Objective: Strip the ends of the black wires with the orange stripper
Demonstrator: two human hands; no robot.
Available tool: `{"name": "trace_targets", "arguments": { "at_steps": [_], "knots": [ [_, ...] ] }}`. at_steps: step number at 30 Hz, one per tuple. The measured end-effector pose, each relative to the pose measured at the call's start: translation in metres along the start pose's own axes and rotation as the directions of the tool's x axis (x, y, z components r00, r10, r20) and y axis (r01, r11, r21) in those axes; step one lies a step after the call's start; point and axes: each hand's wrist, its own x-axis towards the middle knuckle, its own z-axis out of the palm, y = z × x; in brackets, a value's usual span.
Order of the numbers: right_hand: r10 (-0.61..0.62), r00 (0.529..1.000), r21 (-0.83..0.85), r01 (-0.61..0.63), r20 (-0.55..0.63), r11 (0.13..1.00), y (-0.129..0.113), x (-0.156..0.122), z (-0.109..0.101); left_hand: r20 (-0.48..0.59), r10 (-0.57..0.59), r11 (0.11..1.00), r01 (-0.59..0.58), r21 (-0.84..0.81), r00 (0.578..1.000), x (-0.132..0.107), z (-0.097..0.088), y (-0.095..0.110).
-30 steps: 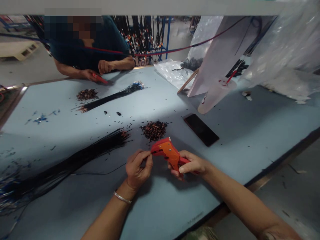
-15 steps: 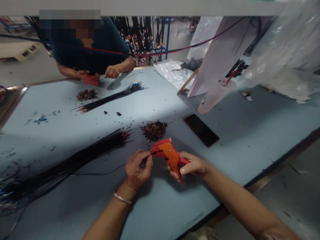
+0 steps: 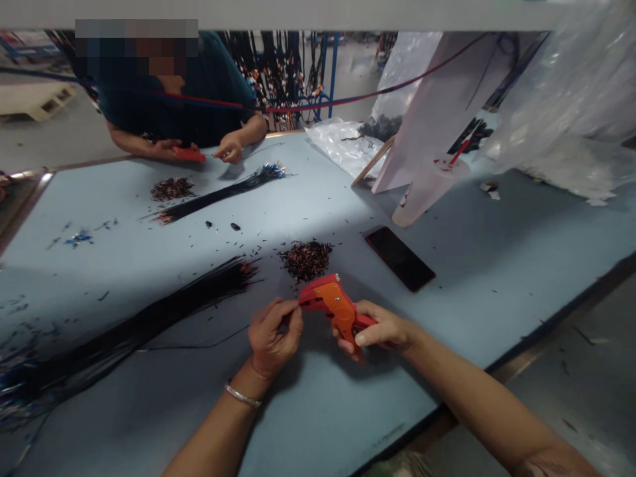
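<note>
"Where was the red-and-orange wire stripper [image 3: 328, 296]?"
"Just below the frame's centre, the right hand [image 3: 380, 326] wrapped around it."
"And the left hand [image 3: 275, 334]?"
"Its fingertips pinched a dark wire [image 3: 211, 345] at the wire stripper's front end."

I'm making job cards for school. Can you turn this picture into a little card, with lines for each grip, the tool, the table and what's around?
Left grip: pinches a thin wire at the tool's nose
Right grip: wrapped around the tool's handle
Tool: red and orange
Table: pale blue
Left side: black bundle
Beyond the tool: scraps; phone, right of them
Across: co-worker holding something red
</note>
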Motion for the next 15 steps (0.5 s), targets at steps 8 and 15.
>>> {"name": "trace_targets", "arguments": {
  "at_steps": [8, 15],
  "knots": [
    [0.002, 0.997, -0.013, -0.003, -0.072, 1.0, 0.002, 0.0006, 0.0038, -0.004, -0.002, 1.0, 0.002, -0.022, 1.0, 0.0013, -0.0006, 0.0018],
    [0.004, 0.993, -0.028, -0.008, -0.118, 1.0, 0.0023, 0.0013, 0.0088, -0.01, -0.023, 1.0, 0.023, 0.0, 1.0, 0.0011, -0.0003, 0.002]
  ]
}}
